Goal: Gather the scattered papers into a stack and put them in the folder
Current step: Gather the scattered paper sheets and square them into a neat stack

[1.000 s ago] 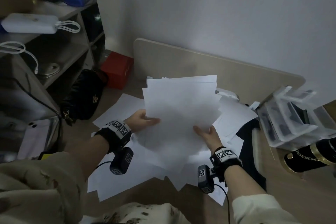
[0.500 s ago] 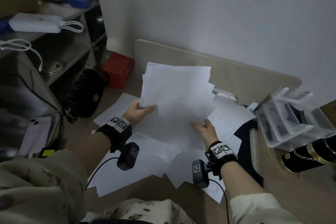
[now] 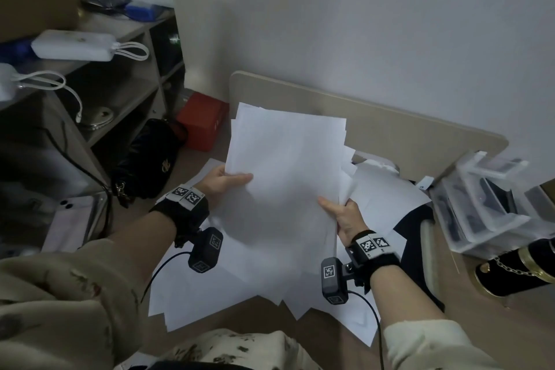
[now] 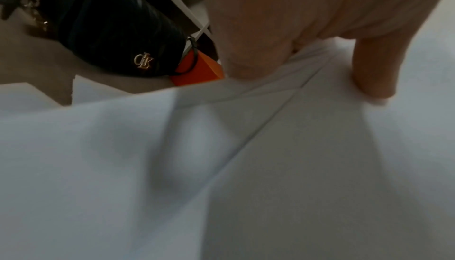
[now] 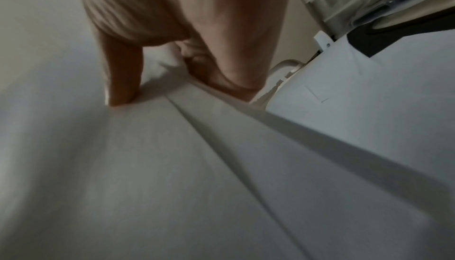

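Paper stack (image 3: pixel 285 189) was raised more upright over the last second, pinched at both sides by left hand (image 3: pixel 223 182) and right hand (image 3: pixel 345 215) fingers. More loose sheets (image 3: pixel 192 297) lay on the counter (image 3: pixel 480 324); squaring likely next.

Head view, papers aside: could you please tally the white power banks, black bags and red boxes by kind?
White power banks: 2
Black bags: 2
Red boxes: 1
Total: 5
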Demonstrator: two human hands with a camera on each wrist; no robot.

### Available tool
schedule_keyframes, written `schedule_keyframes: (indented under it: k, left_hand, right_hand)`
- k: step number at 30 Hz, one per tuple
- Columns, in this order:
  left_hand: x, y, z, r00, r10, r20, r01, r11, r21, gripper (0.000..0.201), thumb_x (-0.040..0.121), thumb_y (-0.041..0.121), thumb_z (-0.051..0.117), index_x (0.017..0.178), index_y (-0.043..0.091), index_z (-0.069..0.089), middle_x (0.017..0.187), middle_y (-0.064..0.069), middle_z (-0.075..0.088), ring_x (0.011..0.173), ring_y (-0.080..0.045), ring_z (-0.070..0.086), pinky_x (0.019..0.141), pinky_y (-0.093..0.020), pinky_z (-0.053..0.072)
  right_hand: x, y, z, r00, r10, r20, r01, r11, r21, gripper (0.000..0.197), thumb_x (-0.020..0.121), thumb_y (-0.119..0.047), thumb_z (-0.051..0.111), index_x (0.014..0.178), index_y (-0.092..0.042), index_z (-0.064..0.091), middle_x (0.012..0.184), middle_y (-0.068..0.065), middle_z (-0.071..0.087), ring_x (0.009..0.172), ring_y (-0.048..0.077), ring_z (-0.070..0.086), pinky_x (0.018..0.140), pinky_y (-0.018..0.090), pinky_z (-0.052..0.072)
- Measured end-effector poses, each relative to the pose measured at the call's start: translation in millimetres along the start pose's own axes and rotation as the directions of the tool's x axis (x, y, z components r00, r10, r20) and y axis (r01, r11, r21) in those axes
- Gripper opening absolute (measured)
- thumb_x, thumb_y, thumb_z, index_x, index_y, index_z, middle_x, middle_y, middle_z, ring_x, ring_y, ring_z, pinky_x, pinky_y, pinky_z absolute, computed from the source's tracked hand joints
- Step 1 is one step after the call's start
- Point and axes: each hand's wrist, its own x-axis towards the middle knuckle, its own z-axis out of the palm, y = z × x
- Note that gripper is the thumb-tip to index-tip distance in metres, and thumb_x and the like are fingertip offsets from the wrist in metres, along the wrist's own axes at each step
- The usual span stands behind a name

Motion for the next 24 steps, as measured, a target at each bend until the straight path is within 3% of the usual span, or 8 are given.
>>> schedule_keyframes:
  k: [3, 7, 9, 12, 16, 20, 22, 24]
  left_hand:
    - [3, 1, 9, 0.993, 0.059, -0.098, -0.056, 0.998, 0.026, 0.008, 0.080, 0.009, 0.072, 0.082, 0.016, 0.067, 0.070, 0.001, 0.073, 0.070, -0.022, 0.068, 0.074, -0.039, 0.056]
    - [6, -4, 15, 0.980, 0.158, -0.118, -0.148, 0.985, 0.094, 0.010, 0.085, 0.004, 0.067, 0.092, 0.009, 0.066, 0.075, 0.007, 0.073, 0.071, -0.005, 0.069, 0.075, -0.029, 0.054]
    - [5, -9, 16, 0.966, 0.189, -0.178, -0.169, 0.978, 0.121, 0.018, 0.084, 0.001, 0.067, 0.099, 0.010, 0.062, 0.084, 0.010, 0.068, 0.076, 0.001, 0.065, 0.081, -0.026, 0.050]
    - [4, -24, 9, 0.957, 0.180, -0.229, -0.162, 0.982, 0.093, 0.027, 0.081, 0.001, 0.071, 0.102, 0.013, 0.061, 0.096, 0.004, 0.065, 0.094, -0.014, 0.063, 0.095, -0.034, 0.048]
    - [7, -25, 3, 0.965, 0.150, -0.215, -0.133, 0.987, 0.092, 0.028, 0.078, 0.005, 0.075, 0.093, 0.026, 0.063, 0.097, 0.006, 0.066, 0.097, -0.016, 0.063, 0.098, -0.039, 0.047]
    - [11, -17, 4, 0.976, 0.150, -0.159, -0.130, 0.983, 0.128, 0.029, 0.078, 0.008, 0.075, 0.096, 0.027, 0.062, 0.103, 0.000, 0.067, 0.107, -0.023, 0.061, 0.098, -0.039, 0.046]
    - [13, -18, 2, 0.983, 0.123, -0.140, -0.097, 0.978, 0.184, 0.028, 0.078, 0.011, 0.076, 0.098, 0.025, 0.063, 0.106, -0.005, 0.067, 0.106, -0.023, 0.061, 0.098, -0.041, 0.048]
    - [14, -21, 4, 0.989, 0.098, -0.114, -0.066, 0.964, 0.258, 0.022, 0.080, 0.012, 0.074, 0.093, 0.024, 0.062, 0.098, -0.002, 0.065, 0.100, -0.020, 0.060, 0.094, -0.036, 0.050]
  right_hand:
    - [-3, -4, 14, 0.987, -0.103, -0.122, 0.096, 0.993, -0.065, 0.010, 0.080, -0.006, 0.074, 0.085, -0.010, 0.067, 0.087, 0.006, 0.071, 0.087, 0.026, 0.066, 0.085, 0.034, 0.053]
    - [-13, -15, 31, 0.954, -0.246, -0.171, 0.242, 0.969, -0.041, 0.011, 0.084, -0.008, 0.070, 0.080, -0.017, 0.066, 0.080, -0.005, 0.068, 0.070, 0.004, 0.065, 0.064, 0.013, 0.050]
    - [-19, -13, 37, 0.949, -0.274, -0.157, 0.272, 0.962, -0.035, 0.014, 0.084, -0.007, 0.069, 0.078, -0.018, 0.064, 0.079, -0.006, 0.067, 0.068, 0.000, 0.063, 0.060, 0.008, 0.049]
    - [-24, -2, 39, 0.966, -0.250, -0.073, 0.245, 0.967, -0.070, 0.016, 0.086, -0.004, 0.067, 0.085, -0.019, 0.063, 0.085, -0.007, 0.066, 0.077, 0.001, 0.062, 0.063, 0.007, 0.049]
    - [-21, -2, 33, 0.975, -0.219, -0.035, 0.218, 0.975, -0.033, 0.024, 0.085, 0.003, 0.065, 0.093, -0.019, 0.060, 0.085, -0.011, 0.063, 0.077, 0.000, 0.060, 0.058, 0.003, 0.046]
    - [-15, -10, 31, 0.971, -0.239, -0.011, 0.238, 0.971, -0.034, 0.030, 0.083, 0.006, 0.066, 0.103, -0.014, 0.058, 0.088, -0.010, 0.065, 0.074, -0.005, 0.063, 0.064, 0.005, 0.048]
    - [-11, -9, 30, 0.975, -0.223, -0.020, 0.222, 0.974, -0.049, 0.033, 0.081, 0.004, 0.068, 0.108, -0.012, 0.060, 0.095, -0.003, 0.068, 0.082, 0.002, 0.065, 0.078, 0.018, 0.052]
    - [-8, -7, 30, 0.978, -0.202, -0.055, 0.200, 0.979, -0.036, 0.029, 0.081, 0.003, 0.069, 0.104, -0.013, 0.063, 0.098, 0.002, 0.068, 0.085, 0.010, 0.065, 0.082, 0.027, 0.052]
